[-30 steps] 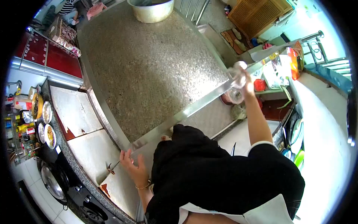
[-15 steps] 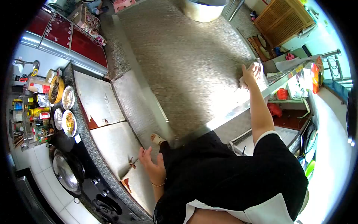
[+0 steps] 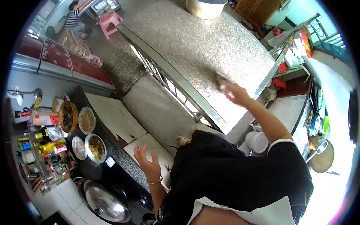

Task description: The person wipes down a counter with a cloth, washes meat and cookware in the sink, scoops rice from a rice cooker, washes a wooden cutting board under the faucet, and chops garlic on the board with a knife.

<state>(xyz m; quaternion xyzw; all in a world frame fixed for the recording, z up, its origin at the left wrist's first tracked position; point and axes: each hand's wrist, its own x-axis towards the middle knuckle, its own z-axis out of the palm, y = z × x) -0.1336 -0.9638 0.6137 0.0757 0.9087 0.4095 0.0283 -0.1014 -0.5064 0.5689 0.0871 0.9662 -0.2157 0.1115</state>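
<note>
My right hand [image 3: 236, 93] is pressed down on the speckled stone tabletop [image 3: 180, 52], closed on a cloth [image 3: 222, 78]. Motion smears both the fingers and the cloth, so its exact shape is hard to make out. My left hand [image 3: 147, 163], with a bracelet at the wrist, hangs in the air beside the counter, fingers apart and nothing in them. A large metal pot [image 3: 206, 9] stands on the far end of the table.
On the left counter are a plate of food [image 3: 95, 149], a brown bowl [image 3: 68, 117], bottles and a lidded wok [image 3: 107, 202]. A pink stool [image 3: 110, 23] and a seated person [image 3: 75, 21] are at the back left. A white bucket [image 3: 257, 141] is at the right.
My right hand has swept the cloth leftward over the tabletop from near its right edge. The view has turned, showing the table's side and the person. My left hand stays open.
</note>
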